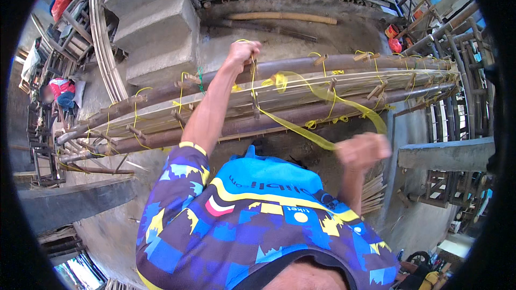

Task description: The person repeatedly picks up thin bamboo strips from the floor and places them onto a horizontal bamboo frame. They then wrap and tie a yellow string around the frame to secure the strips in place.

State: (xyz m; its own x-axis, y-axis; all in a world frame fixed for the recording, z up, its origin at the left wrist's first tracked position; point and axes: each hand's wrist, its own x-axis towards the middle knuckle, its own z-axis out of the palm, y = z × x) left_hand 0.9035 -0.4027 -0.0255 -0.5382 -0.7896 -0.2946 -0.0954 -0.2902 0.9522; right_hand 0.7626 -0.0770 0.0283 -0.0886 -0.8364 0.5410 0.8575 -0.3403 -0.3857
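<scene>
A long frame of two dark bamboo poles point(283, 66) lies across in front of me, with pale split strips point(306, 87) between them. Along it, short wooden pegs point(376, 90) are bound with yellow plastic ties. My left hand point(244, 52) reaches over the far pole, closed round a yellow plastic strap point(294, 125). From there the strap runs down past a peg on the near pole and across to my right hand point(364, 150). That hand is smeared by motion but closed, gripping the strap on the near side. A loose loop of it hangs between the poles and my right hand.
Concrete steps point(156, 29) rise at the back left, beside long bent bamboo strips point(102, 37). A bamboo pole point(282, 17) lies on the floor beyond the frame. Concrete ledges point(449, 156) stand at either side. A person in red and blue point(63, 90) is at far left.
</scene>
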